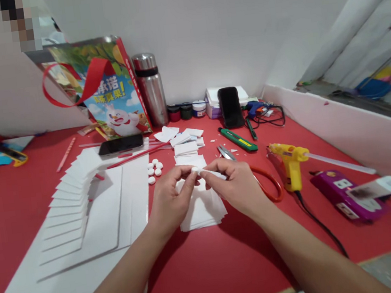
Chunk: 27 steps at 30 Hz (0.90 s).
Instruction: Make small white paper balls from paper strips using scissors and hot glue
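Note:
Both hands meet at the middle of the red table [196, 270], over a stack of white paper pieces [204, 214]. Between thumb and fingers my left hand [174, 192] pinches one end of a small rolled white paper strip [219, 174]. My right hand [234, 184] is closed on the same strip, its loose end sticking out to the right. Several small white rolled discs [154, 168] lie left of the hands. Folded white paper pieces [185, 143] are piled just behind them. Scissors with a red-orange handle [269, 185] lie partly hidden by my right hand.
At left, a fanned white paper structure [70, 204] stands on white board. A yellow glue gun [291, 163] and purple box [347, 194] are at right. Behind are a green cutter [238, 140], phones [121, 145], a steel flask [153, 90] and a printed bag [111, 99].

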Available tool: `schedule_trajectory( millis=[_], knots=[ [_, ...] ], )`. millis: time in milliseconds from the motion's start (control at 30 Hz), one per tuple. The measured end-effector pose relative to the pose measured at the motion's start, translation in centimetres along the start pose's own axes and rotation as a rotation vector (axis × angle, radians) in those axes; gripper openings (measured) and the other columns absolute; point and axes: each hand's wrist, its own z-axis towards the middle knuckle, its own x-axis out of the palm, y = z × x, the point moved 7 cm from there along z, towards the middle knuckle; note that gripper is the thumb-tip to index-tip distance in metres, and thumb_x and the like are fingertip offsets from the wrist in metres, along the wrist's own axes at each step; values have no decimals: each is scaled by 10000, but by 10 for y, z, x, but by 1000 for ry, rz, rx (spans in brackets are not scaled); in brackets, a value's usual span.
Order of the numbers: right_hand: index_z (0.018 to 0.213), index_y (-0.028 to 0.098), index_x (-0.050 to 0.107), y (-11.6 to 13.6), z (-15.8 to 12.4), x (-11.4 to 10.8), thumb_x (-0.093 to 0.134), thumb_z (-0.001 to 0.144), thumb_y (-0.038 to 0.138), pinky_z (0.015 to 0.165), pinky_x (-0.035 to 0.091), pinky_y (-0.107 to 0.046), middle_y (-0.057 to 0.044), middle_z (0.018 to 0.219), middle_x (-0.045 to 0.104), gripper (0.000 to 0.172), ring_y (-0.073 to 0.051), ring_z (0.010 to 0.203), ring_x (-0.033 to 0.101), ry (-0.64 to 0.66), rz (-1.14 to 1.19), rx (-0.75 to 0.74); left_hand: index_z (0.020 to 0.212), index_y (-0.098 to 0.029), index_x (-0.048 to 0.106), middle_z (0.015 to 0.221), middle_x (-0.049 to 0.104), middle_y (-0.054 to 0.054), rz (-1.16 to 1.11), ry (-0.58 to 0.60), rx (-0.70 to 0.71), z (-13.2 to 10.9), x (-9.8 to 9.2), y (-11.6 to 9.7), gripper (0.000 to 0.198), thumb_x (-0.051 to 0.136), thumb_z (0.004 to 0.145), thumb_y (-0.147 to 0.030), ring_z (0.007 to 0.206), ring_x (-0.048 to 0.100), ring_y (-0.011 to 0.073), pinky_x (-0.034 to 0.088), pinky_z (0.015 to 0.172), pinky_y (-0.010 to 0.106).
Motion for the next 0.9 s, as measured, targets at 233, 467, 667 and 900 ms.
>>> schedule_trajectory(
  millis=[233, 467, 667, 900],
  knots=[
    [845, 161, 702, 2, -8, 10, 630, 910, 295, 443, 394, -199, 6, 630, 659, 165, -76, 439, 524, 28, 99, -39, 1066, -160, 697, 1022, 758, 100, 365, -259, 330, -15, -3, -20, 175, 579, 937, -160, 966, 706, 204, 539, 881, 320],
    [834, 163, 698, -2, -6, 3, 637, 899, 288, 447, 406, -204, 3, 644, 665, 153, -91, 464, 550, -12, 89, -34, 1250, -145, 664, 1058, 758, 124, 320, -196, 375, -20, 5, -20, 343, 549, 932, -84, 950, 714, 200, 564, 854, 316],
    [838, 181, 715, 2, -4, -1, 641, 894, 295, 478, 417, -207, 5, 650, 669, 146, -85, 482, 532, 107, 56, -89, 950, -190, 771, 817, 759, 33, -127, -22, 14, -3, -1, 1, 113, 681, 883, -194, 682, 687, 148, 564, 661, 263],
    [794, 158, 700, -11, 1, 5, 676, 870, 425, 422, 409, -189, -9, 658, 678, 279, -72, 439, 523, 166, 254, 77, 1095, -202, 749, 842, 747, 46, -138, 78, 35, 0, 0, -1, 217, 603, 939, -238, 717, 671, 154, 546, 716, 286]
  ],
)
